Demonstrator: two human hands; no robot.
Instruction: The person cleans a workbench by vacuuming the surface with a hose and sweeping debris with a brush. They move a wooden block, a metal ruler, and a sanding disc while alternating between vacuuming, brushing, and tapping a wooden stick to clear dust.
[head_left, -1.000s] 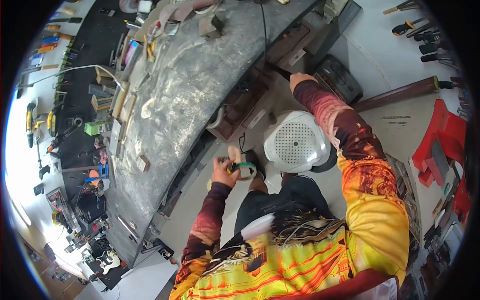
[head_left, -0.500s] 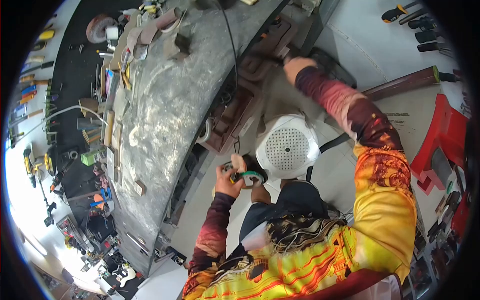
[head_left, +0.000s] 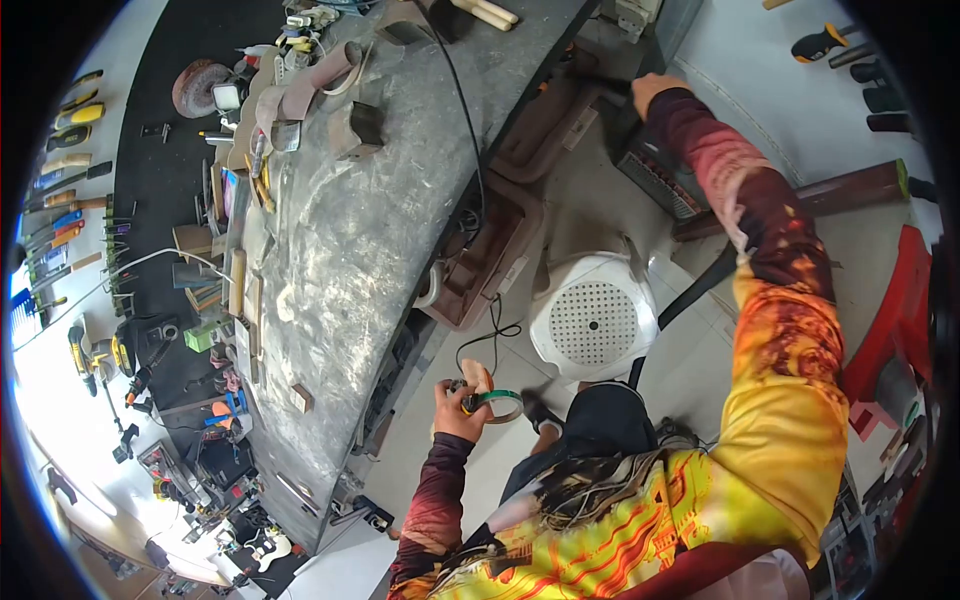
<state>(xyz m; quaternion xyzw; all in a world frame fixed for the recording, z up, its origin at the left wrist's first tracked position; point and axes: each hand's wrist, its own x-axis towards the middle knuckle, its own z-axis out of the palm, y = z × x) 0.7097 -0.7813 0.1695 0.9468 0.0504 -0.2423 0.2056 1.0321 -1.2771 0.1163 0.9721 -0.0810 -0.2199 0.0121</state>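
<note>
My left hand (head_left: 458, 410) is closed around a few small items at the lower middle, among them a ring-shaped green-edged band (head_left: 500, 400) and a tan curved piece (head_left: 477, 375). Farther up, at the right, my right hand (head_left: 657, 92) reaches out past the workbench's far end. Its fingers are closed on a dark, thin thing that I cannot make out. Below that hand is a dark box with a grille (head_left: 660, 180). Between my arms stands a white stool (head_left: 590, 318) with a perforated seat.
A long grey workbench (head_left: 340, 250) holds curved sanding blocks and a black cable. Brown trays (head_left: 480, 260) sit beneath its edge. A dark beam (head_left: 840, 192) and a red object (head_left: 890, 320) are at the right. Tools hang on both walls.
My right hand has moved farther up and right, with the dark thing. The left hand still holds its items. The camera view has shifted, and a foot now shows near the stool.
</note>
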